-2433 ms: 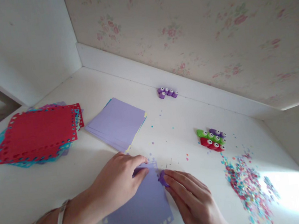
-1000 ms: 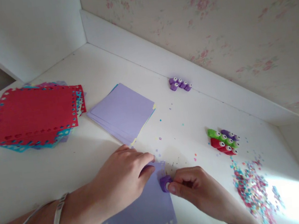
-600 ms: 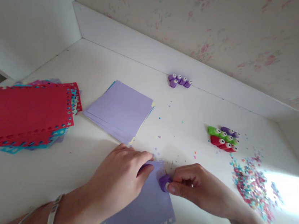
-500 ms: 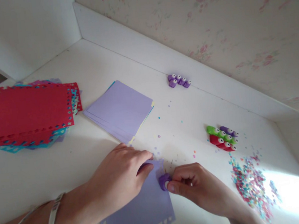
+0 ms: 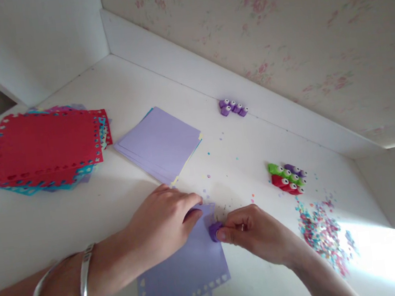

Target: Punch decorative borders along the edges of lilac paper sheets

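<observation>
**Hole Punch at Sheet Edge: Hazards and Working Room**

State of hands: the right hand (image 5: pixel 249 230) grips a small purple punch (image 5: pixel 214 231) between thumb and fingers. The left hand (image 5: pixel 166 219) lies over the upper left part of the lilac sheet (image 5: pixel 184 274), thumb on the paper; whether it pinches the paper cannot be told. The punch sits at the sheet's right edge, below the upper right corner.

Possible faults:
- Sheet rotation. Likely cause: the left hand steadies only the far portion, while the near portion lies unheld.
- Uneven or overlapping holes. Likely cause: the punch body hides the edge beneath it.
- Torn margin. Likely cause: pulling the punch sideways with paper caught in its slot.

Edges and room: heart-shaped holes line the near edge and the left edge's visible part. Below the punch, the right edge shows no holes. The plain lilac stack (image 5: pixel 161 145) lies just beyond the left hand's knuckles, so a forward push may disturb it. To the right, the worktop (image 5: pixel 260 279) leaves sideways room before the confetti heap (image 5: pixel 321 231). The green, red and purple punches (image 5: pixel 287 178) stand well apart from the right hand.
</observation>
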Motion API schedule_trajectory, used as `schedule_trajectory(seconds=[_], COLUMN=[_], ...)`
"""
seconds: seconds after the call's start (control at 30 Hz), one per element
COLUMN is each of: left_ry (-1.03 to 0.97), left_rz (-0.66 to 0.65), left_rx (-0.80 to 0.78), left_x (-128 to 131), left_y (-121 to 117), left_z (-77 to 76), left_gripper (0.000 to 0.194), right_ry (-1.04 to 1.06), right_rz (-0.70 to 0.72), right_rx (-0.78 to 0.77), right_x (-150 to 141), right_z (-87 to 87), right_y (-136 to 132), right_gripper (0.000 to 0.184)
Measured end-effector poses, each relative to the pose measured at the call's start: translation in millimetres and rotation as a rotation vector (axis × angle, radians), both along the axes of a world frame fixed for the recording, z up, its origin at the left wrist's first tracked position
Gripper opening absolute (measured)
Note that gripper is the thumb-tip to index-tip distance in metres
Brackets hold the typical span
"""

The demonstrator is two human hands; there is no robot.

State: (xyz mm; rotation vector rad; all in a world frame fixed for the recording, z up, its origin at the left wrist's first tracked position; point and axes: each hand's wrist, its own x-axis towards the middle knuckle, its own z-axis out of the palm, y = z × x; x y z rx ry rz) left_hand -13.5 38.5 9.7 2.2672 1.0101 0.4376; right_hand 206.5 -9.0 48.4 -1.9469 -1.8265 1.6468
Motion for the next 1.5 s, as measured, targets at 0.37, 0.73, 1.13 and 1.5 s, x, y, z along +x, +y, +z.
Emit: schedule_trajectory(seconds=[0.37,0.73,1.13,1.5], left_ry=[0.041,0.022,0.013,0.001], left_rz=[-0.042,-0.029,-0.034,-0.019], left_rx=[0.008,0.033,0.084,0.026], left_x=[1,1,1,1], left_y=[-1,-5,-8,-7], left_z=[1.0,2.3,-3.9,-3.0], left_gripper=[0.015,0.016,0.022,0.022], right_ry=[-0.195,-0.123,-0.265,-0.228], right_rz=[-0.016,0.087,0.231,0.17], right_rx=[-0.062,-0.026,0.529,0.539], right_x=[-9,-2,-15,-20], right_z=[17.0,17.0,26.1,18.6], right_y=[7,1,-25,-31], right_gripper=[0.032,0.036,0.018,0.021])
